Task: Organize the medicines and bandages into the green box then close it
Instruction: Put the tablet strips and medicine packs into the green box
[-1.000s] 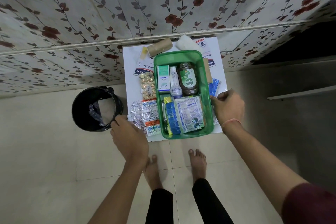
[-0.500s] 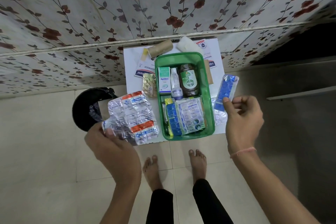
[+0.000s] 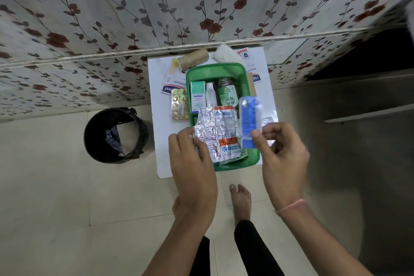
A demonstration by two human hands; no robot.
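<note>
The green box (image 3: 215, 69) stands open on a white table (image 3: 163, 141), holding an Optibex carton (image 3: 198, 96), a white tube (image 3: 210, 96) and a Dettol bottle (image 3: 226, 94). My left hand (image 3: 190, 159) holds a stack of silver tablet strips (image 3: 216, 134) over the box's near half. My right hand (image 3: 280, 150) pinches a blue tablet strip (image 3: 248, 123) just right of them, above the box's right rim. A gold blister strip (image 3: 179, 105) lies left of the box. A brown bandage roll (image 3: 194, 58) and a white bandage roll (image 3: 225, 54) lie behind it.
A black bin (image 3: 115, 134) stands on the tiled floor left of the table. Plaster packets (image 3: 173, 84) lie on the table near the box's back corners. A flowered wall panel (image 3: 201, 11) rises directly behind the table. My bare feet (image 3: 240, 199) are in front of it.
Both hands picked strips off the table, lifted them at the sides, then brought them together over the green box. The silver strips came from the left, the blue strip from the right.
</note>
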